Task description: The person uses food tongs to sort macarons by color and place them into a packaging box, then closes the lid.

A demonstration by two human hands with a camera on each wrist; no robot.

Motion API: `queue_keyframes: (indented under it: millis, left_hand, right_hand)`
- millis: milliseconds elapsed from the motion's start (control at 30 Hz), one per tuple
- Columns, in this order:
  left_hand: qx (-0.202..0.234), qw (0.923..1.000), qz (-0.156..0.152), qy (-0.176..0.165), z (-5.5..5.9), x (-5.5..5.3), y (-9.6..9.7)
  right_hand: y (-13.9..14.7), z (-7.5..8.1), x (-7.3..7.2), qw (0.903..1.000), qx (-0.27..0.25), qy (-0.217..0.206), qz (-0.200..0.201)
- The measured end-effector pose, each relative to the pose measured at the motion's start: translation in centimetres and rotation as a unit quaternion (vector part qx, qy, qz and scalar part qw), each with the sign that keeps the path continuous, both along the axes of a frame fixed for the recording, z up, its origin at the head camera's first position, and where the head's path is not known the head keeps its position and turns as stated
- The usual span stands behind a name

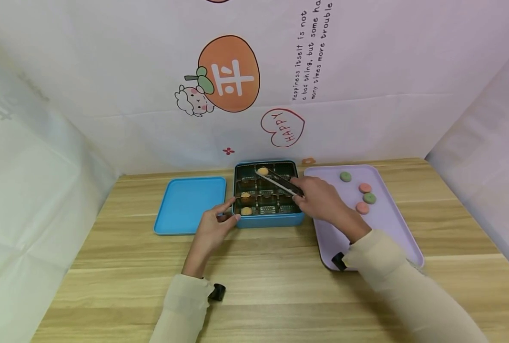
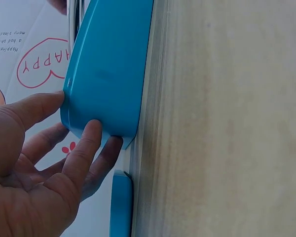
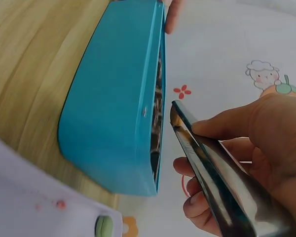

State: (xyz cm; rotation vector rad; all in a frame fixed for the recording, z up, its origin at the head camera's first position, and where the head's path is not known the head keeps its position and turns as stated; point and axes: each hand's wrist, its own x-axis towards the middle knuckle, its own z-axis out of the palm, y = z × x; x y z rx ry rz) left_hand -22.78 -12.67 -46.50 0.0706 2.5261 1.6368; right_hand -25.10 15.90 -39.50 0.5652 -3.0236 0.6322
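A blue box (image 1: 276, 221) with a dark, clear-walled divided insert stands at the table's back. Two yellow macarons (image 1: 246, 211) sit in its left column, in the front and middle compartments. My right hand (image 1: 320, 200) grips metal tongs (image 3: 212, 173), whose tips hold another yellow macaron (image 1: 262, 171) over the back row, near the middle column. At the box's front left corner, my left hand (image 1: 213, 228) rests its thumb and extended fingers on the wall and rim, as the left wrist view shows.
Left of the box lies a blue lid (image 1: 190, 205). To the right, a lilac tray (image 1: 336, 238) bears green macarons (image 1: 345, 176) and pink macarons (image 1: 362, 207). A printed white cloth (image 1: 151, 95) hangs behind the wooden table (image 1: 271, 286).
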Motion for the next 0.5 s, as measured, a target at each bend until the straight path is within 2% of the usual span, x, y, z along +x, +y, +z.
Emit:
queue_keyframes:
  millis: [500]
  left_hand:
    - [-0.002, 1.0, 0.001, 0.006, 0.0, 0.0, 0.0]
  right_hand:
    - [-2.7, 0.9, -1.4, 0.9993, 0.012, -0.028, 0.021]
